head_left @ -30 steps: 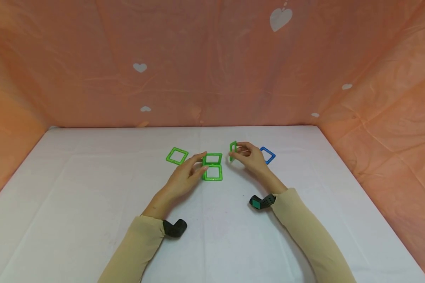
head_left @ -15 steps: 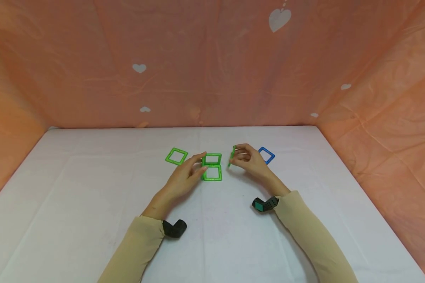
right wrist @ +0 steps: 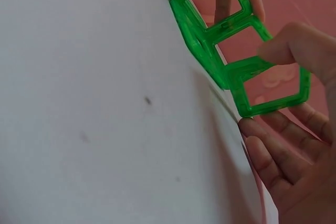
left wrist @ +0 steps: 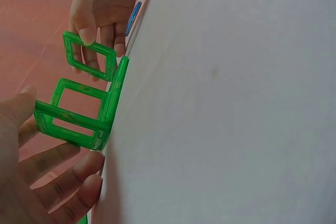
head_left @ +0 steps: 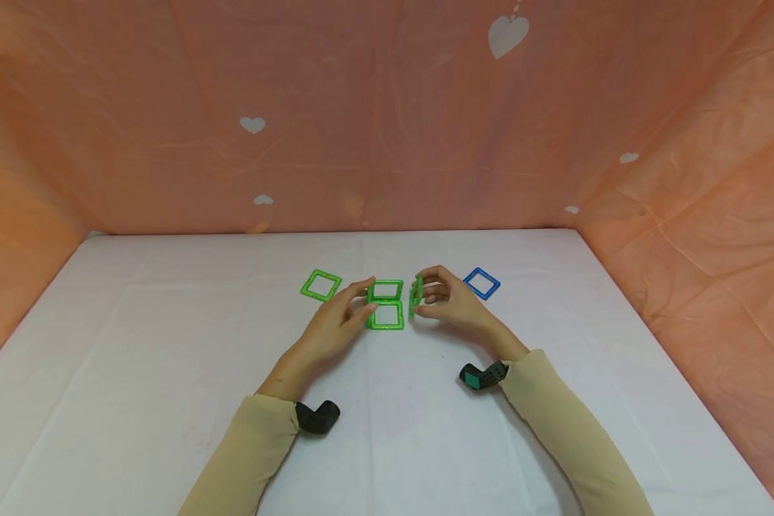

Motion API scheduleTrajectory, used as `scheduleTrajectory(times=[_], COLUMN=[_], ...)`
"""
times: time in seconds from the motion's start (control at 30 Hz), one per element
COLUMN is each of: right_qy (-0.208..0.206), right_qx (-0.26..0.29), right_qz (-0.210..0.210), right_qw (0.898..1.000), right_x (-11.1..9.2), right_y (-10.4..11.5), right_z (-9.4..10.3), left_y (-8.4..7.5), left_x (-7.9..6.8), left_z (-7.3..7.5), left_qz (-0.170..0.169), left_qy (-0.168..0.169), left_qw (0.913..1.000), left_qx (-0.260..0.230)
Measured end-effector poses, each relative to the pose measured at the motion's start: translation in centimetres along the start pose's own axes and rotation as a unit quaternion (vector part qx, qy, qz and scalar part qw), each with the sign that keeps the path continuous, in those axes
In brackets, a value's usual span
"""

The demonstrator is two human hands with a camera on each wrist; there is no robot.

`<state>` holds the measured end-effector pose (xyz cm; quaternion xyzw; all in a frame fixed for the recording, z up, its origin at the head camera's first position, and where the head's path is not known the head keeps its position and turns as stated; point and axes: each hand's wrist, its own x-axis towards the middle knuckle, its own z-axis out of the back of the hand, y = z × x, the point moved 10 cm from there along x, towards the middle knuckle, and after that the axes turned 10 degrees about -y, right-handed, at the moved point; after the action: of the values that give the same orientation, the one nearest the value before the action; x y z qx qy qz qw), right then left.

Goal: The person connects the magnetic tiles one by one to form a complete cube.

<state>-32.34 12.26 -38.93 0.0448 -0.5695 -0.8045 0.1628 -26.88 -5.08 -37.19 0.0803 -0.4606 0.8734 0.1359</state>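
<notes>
Green square magnetic tiles with open centres are joined in a small assembly point(head_left: 387, 327) at mid-table: one lies flat, one stands at its back, one at its left. My left hand point(head_left: 329, 326) pinches the left upright tile point(left wrist: 71, 115) between thumb and fingers, its other fingers spread beside the table. On the right side, my right hand point(head_left: 454, 304) holds another green square tile point(right wrist: 275, 106) by its edge, thumb on the near face and fingers behind. That tile stands upright, close to the assembly's right edge; a narrow gap shows between them in the head view.
A loose green square tile point(head_left: 308, 280) lies flat behind the left hand. Beyond the right hand lies a blue square tile point(head_left: 489, 276). White cloth covers the table point(head_left: 168, 373), and an orange curtain point(head_left: 309, 165) with pale hearts hangs behind and at the sides.
My right hand has brought its green tile left and nearer, turning it, up to the assembly's right side. The left hand and the assembly stay in place; more of the blue tile shows.
</notes>
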Motion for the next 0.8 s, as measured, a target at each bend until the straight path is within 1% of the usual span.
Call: scheduleTrajectory(times=[0.23, 0.63, 0.8], right_qy=[0.015, 0.027, 0.028], right_qx=[-0.006, -0.019, -0.020], right_qz=[0.025, 0.035, 0.038], right_qw=[1.000, 0.999, 0.999], right_x=[-0.24, -0.52, -0.75], right_y=[0.37, 0.48, 0.70], right_z=[-0.43, -0.87, -1.04], left_y=[-0.05, 0.09, 0.30], left_x=[-0.02, 0.05, 0.11], left_z=[0.01, 0.01, -0.08], left_qz=[-0.002, -0.001, 0.008], left_qy=[0.000, -0.004, -0.001], left_qw=[1.0000, 1.0000, 1.0000], left_qx=[0.000, 0.003, 0.001])
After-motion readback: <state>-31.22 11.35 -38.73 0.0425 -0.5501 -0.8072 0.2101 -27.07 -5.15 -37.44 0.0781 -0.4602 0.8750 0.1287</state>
